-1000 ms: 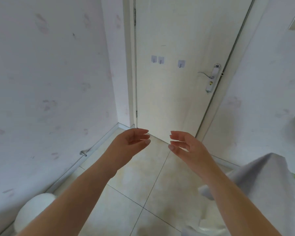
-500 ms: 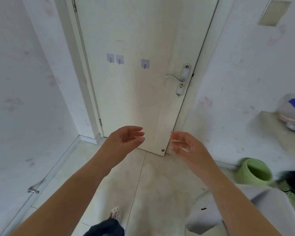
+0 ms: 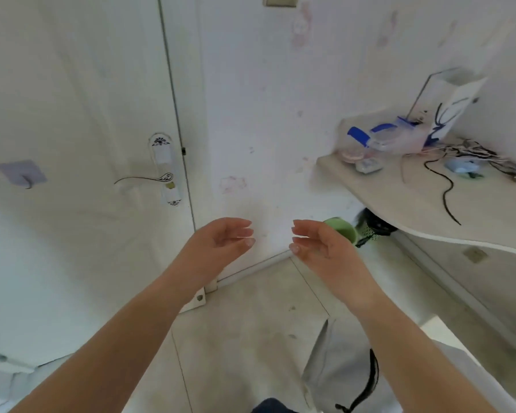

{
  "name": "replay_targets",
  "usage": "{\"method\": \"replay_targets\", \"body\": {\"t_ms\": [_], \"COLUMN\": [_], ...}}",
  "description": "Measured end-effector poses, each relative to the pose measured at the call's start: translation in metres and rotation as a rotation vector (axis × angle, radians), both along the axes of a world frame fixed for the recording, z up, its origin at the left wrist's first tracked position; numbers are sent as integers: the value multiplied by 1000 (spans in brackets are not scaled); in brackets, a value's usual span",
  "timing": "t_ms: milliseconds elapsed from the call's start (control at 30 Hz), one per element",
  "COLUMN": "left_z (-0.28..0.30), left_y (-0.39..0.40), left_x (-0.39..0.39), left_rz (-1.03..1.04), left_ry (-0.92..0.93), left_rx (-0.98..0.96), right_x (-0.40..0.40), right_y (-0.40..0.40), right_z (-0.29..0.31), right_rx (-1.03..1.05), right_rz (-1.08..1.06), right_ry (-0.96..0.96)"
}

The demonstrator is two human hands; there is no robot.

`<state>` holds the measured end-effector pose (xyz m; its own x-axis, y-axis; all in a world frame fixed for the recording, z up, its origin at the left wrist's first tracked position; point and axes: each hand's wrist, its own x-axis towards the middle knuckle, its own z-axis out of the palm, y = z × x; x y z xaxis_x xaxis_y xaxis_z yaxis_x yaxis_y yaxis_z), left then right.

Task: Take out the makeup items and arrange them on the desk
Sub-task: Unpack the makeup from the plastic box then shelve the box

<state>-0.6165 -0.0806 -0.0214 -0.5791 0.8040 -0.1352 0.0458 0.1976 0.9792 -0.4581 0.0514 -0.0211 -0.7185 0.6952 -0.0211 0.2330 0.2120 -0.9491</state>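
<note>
Both hands hang empty above the floor, left hand (image 3: 218,245) and right hand (image 3: 319,248) with loosely curled fingers. A clear lidded box (image 3: 383,140) holding blurred items sits at the bench's (image 3: 474,210) far-left corner.

Home bedroom: door (image 3: 72,144), cluttered desk (image 3: 474,210).

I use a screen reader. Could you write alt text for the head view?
Two bare hands, left hand and right hand, hover open and empty before a white door; a cluttered pale curved desk stands at right.
</note>
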Motion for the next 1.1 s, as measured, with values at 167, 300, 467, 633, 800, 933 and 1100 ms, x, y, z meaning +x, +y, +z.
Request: {"method": "replay_targets", "body": {"t_ms": [167,300,467,633,800,933,1100], "left_z": [1,-4,-13,-8,-13,-23,-35], "left_y": [101,186,290,400,488,544,601], "left_x": [-30,-48,-61,-72,-83,-89,-95], "left_rz": [-234,-339,-383,-415,-469,-491,-399], "left_ry": [5,-9,-44,-53,-76,-166,-306], "left_rx": [4,3,-20,-64,-118,-137,-152], "right_x": [-7,-13,-26,-39,-49,-57,-66], "right_y": [61,132,227,331,412,468,523], "right_z": [-2,-7,-16,-7,-8,-12,-15], "right_rx": [1,10,18,23,6,33,60], "right_rz": [-228,-335,-402,-461,-513,-566,-621], "right_ry": [0,0,14,-1,-36,-41,-71]}}
